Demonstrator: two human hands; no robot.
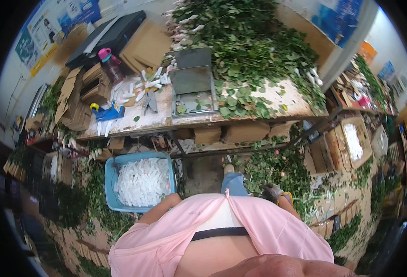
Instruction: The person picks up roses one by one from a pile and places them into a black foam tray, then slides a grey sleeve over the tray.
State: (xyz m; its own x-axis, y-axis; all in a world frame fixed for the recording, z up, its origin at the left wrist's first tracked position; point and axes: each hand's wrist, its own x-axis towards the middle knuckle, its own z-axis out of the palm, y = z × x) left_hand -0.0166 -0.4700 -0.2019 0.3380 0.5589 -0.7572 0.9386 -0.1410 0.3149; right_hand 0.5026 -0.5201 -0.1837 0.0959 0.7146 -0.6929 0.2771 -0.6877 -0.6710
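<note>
My left hand is out of view behind my pink shirt; only its forearm shows, beside a blue plastic tub (109,180) of small white strips (142,181). My right hand (274,192), in what looks like a grey glove with a yellow edge, hangs low by my right side, partly covered by the shirt. Its fingers are not clear. Before me stands a worktable (272,95) with a metal bracket-like stand (192,79). Right of the stand, leafy cut stems (252,45) are piled, many with whitish wrapped heads. Shears (150,102) lie left of the stand.
A blue tape dispenser (109,112), a pink-capped bottle (111,65) and folded cardboard (96,83) sit on the table's left. Cardboard pieces (246,133) fill the shelf below. Fallen leaves (279,166) cover the floor; a beige crate (355,142) stands right.
</note>
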